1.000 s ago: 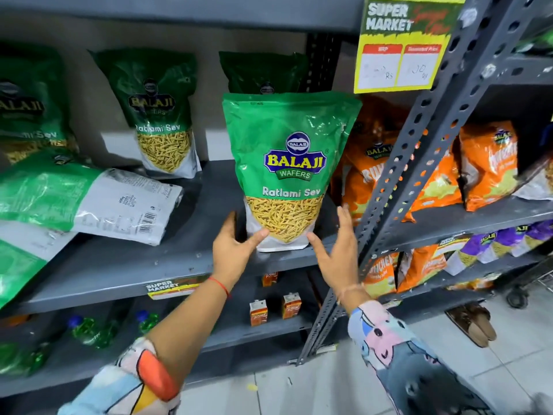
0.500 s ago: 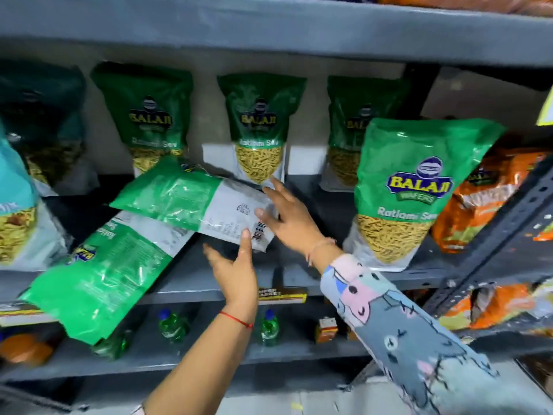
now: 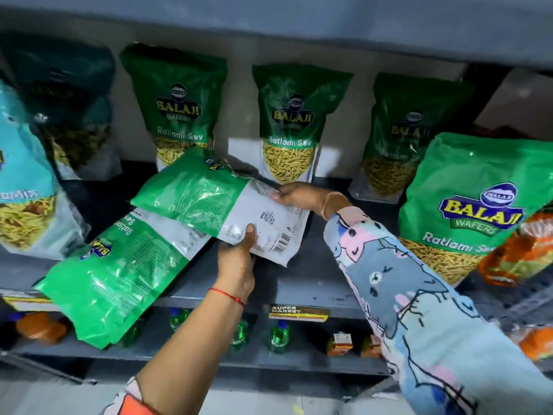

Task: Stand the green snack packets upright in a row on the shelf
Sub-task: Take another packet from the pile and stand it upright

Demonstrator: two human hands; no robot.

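both hands are on the same packet now. the left hand has closed on the white bottom end of the flat-lying glossy green-and-white plastic snack packet, thumb on top next to the barcode, fingers tucked under. the right hand pinches the far edge of that same white end. half a second ago both hands were only reaching in, open, so the grab has just happened. a second ago they were letting go of the bright green upright packet, which stands to the right of the held one, near the shelf front. so my read: one packet stood up, this is the next, and the lift-and-turn hasn't started.

the held packet lies back-face up, its green top end pointing left and resting on a second flat green packet that hangs over the front lip of the grey metal shelf. that one probably gets stood up after.

behind the held packet, three darker-looking green packets stand upright along the back wall.

readable stuff: "balaji wafers" and "ratlami sev" on the upright fronts, sideways "ratlami sev" on the lower flat one. a yellow-edged tag on the shelf lip below the held packet says "super market". the teal packet far left shows "mix" and that's it. the fine print by the barcode is too small to read.
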